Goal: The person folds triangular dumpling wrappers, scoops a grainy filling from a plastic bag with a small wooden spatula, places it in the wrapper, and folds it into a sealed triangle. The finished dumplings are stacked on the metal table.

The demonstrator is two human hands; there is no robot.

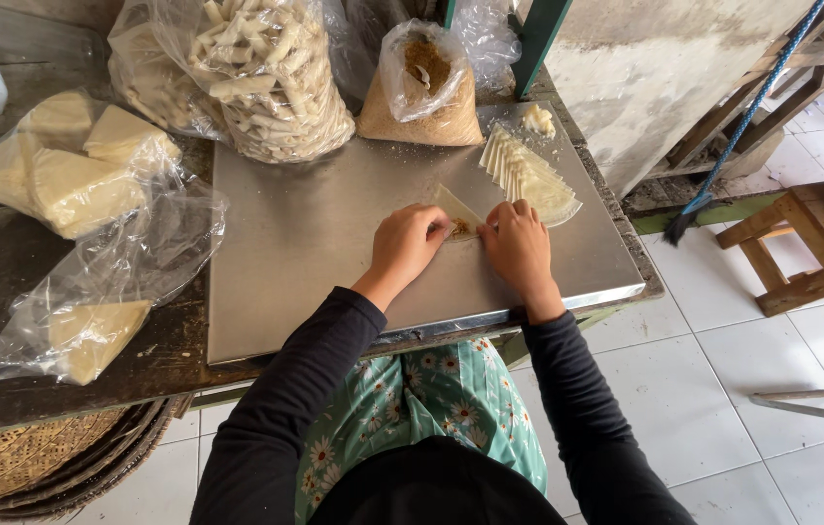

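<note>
On the steel sheet (334, 253) right before me, my left hand (410, 243) and right hand (519, 245) pinch a thin pale wrapper (455, 209), fingertips closed on its lower edge around a dab of brown filling (460, 229). Squeeze too hard and I judge the sheet tears; fold it loosely and the filling may spill out the corner. My knuckles hide the fold itself, so I cannot tell how far it is closed. Just beyond, the fanned stack of wrappers (528, 175) lies near the sheet's edge, where a stray nudge might scatter it. Farther back, the bag of crumbs (423, 97) stands open; its contents blur behind plastic.
</note>
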